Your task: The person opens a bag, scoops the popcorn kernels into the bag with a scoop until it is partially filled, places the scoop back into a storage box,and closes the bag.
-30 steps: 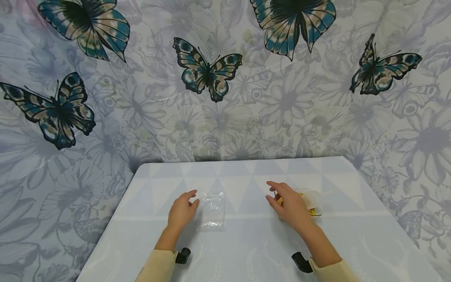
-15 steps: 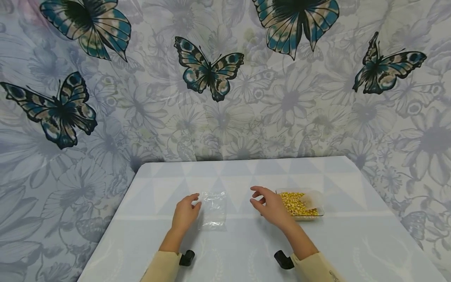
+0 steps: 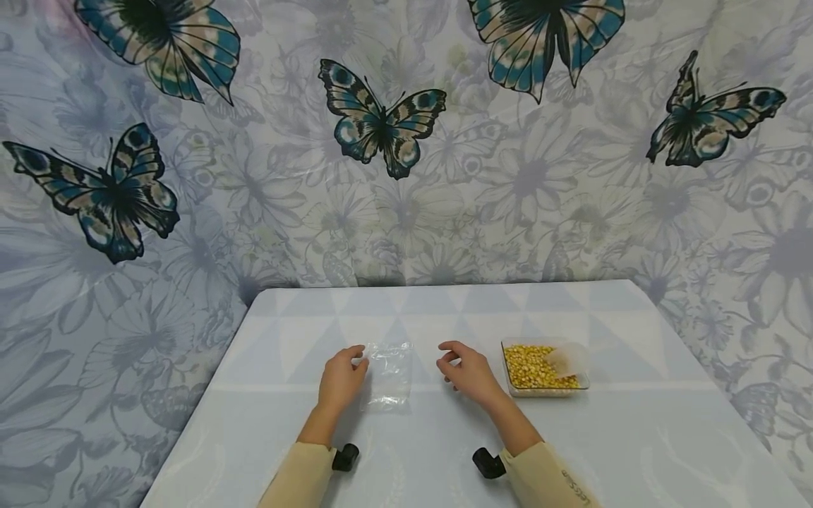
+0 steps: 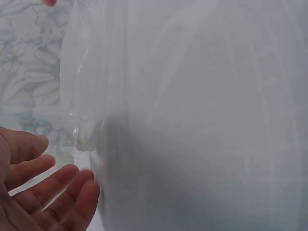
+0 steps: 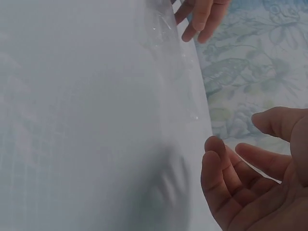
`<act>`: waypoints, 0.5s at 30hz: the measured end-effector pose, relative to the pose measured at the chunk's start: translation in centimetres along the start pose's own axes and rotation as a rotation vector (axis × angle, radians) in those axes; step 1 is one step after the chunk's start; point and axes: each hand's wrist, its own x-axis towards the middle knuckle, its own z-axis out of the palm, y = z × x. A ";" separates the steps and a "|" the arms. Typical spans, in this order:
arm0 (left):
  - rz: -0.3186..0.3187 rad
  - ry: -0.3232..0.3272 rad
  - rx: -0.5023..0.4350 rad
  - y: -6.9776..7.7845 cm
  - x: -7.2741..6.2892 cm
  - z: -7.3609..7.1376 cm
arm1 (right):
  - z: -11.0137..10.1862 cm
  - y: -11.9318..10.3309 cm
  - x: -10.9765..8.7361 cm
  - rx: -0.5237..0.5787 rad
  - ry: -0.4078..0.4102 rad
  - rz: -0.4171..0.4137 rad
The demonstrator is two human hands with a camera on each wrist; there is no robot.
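A clear plastic bag (image 3: 389, 377) lies flat on the white patterned table between the two hands. My left hand (image 3: 341, 379) hovers at the bag's left edge, fingers loosely bent and holding nothing. To the bag's right, apart from it, my right hand (image 3: 468, 372) is over the table, thumb and fingers spread and relaxed. In the left wrist view the bag (image 4: 84, 72) appears just beyond the fingertips (image 4: 89, 192). The right wrist view shows the bag (image 5: 173, 72) lying away from the right fingers, with the left hand (image 5: 204, 17) beyond it.
Right of my right hand stands a clear rectangular container (image 3: 504, 370) of yellow corn kernels (image 3: 533, 363), with a pale translucent scoop-like piece (image 3: 568, 358) on top. The table's (image 3: 444, 310) back edge meets a butterfly-patterned cloth wall (image 3: 406, 233). Black wrist devices (image 3: 488, 463) protrude near both sleeves.
My right hand has moved left, away from over the kernel container, which now shows fully. My left hand has shifted slightly right, closer to the bag.
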 end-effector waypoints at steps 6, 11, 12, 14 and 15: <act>0.023 -0.009 0.045 0.1 0.3 0.4 | 1.4 0.2 0.8 0.000 -0.010 0.019; 0.027 -0.033 0.038 0.3 0.8 0.7 | 2.5 0.4 1.7 -0.074 0.005 -0.029; 0.027 -0.041 0.040 0.4 0.9 0.7 | 2.7 0.4 1.8 -0.105 0.010 -0.038; 0.029 -0.048 0.051 0.6 1.0 0.8 | 3.0 0.3 2.1 -0.169 0.014 -0.050; 0.035 -0.048 0.058 0.7 1.1 0.9 | 3.2 0.3 2.3 -0.208 0.018 -0.053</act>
